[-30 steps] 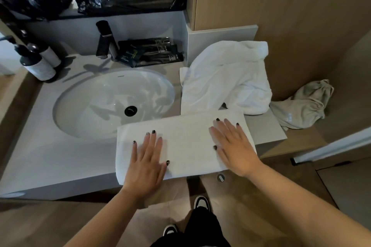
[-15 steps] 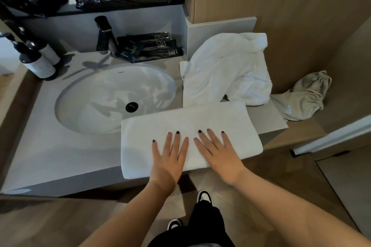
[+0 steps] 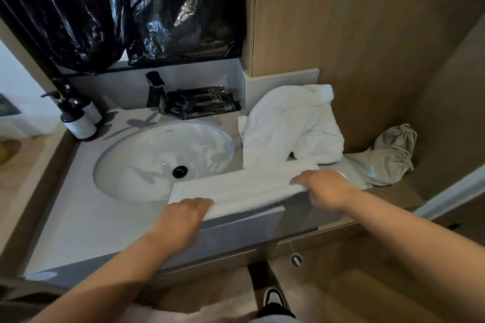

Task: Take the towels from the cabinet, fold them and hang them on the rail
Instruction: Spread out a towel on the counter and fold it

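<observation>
You're gripping the long folded white towel (image 3: 244,186) along its near edge: left hand (image 3: 183,214) curling over the left end, right hand (image 3: 324,186) over the right end. It's lying on the grey stone worktop (image 3: 86,220) at the front edge, just beside the white oval sink (image 3: 162,160). The crumpled white towel (image 3: 286,126) is sitting just behind it.

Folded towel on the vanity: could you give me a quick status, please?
Left hand and right hand both grip the folded towel along its near edge. Unfolded white towel bunched just behind it.
</observation>
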